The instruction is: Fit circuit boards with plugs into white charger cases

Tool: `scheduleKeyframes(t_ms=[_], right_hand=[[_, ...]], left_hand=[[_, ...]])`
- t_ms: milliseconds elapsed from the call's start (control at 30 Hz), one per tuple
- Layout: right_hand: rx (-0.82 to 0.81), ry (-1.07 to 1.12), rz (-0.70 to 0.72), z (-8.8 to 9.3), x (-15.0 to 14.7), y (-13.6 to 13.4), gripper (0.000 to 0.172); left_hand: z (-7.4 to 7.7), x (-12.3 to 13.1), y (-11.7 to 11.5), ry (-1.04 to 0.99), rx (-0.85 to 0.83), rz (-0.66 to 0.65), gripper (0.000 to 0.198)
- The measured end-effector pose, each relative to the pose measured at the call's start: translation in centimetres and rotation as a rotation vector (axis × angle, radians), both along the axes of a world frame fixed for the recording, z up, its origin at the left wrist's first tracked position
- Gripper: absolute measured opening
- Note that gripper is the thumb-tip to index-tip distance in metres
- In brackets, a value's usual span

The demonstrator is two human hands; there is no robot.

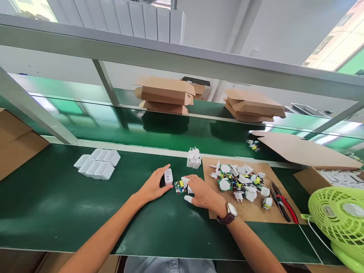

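My left hand (154, 185) has its thumb and fingers around a small white charger housing (168, 176), which stands on the green bench with a port slot showing. Just right of it, my right hand (202, 192) grips a small green circuit board (179, 187) with yellow and dark parts on it. White covers wrap the tips of my right thumb and finger, and a white piece beside the board is partly hidden under that hand. Behind both hands stands a small cluster of white housings with plug parts (193, 158).
White housings (98, 167) stand grouped at left. On a brown cardboard sheet (220, 209) at right lie a heap of circuit boards and plugs (241, 180) and red-handled pliers (289, 208). A green fan (337, 218) stands at the right edge. Beyond runs a green conveyor belt (170, 132).
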State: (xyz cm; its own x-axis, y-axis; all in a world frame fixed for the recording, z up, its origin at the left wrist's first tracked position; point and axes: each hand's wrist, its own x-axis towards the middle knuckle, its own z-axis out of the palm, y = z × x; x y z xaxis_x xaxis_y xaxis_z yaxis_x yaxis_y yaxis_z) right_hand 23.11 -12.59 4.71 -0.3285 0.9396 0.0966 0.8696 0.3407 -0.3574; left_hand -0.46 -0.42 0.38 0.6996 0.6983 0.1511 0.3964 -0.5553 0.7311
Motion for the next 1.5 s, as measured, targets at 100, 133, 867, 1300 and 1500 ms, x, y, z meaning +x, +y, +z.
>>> scheduleKeyframes(t_ms=[100, 133, 867, 1300, 1500], right_hand=[[-0.006, 0.077, -0.003, -0.6, 0.6, -0.4, 0.048], [0.009, 0.114, -0.016, -0.9, 0.7, -0.5, 0.05], [0.572, 0.17, -0.068, -0.6, -2.1, -1.0, 0.061], [0.568, 0.145, -0.049, -0.3, -2.1, -1.0, 0.065], [0.573, 0.15, -0.042, -0.5, -2.1, -0.9, 0.068]], left_hand=[[0.5, 0.0, 0.0, -0.003, -0.047, -0.013, 0.081], [0.6, -0.1, 0.0, -0.007, -0.061, -0.019, 0.083], [0.2, 0.5, -0.5, -0.123, 0.267, -0.132, 0.069], [0.3, 0.6, -0.7, -0.125, 0.371, -0.179, 0.07], [0.4, 0.6, -0.7, -0.134, 0.394, -0.189, 0.073]])
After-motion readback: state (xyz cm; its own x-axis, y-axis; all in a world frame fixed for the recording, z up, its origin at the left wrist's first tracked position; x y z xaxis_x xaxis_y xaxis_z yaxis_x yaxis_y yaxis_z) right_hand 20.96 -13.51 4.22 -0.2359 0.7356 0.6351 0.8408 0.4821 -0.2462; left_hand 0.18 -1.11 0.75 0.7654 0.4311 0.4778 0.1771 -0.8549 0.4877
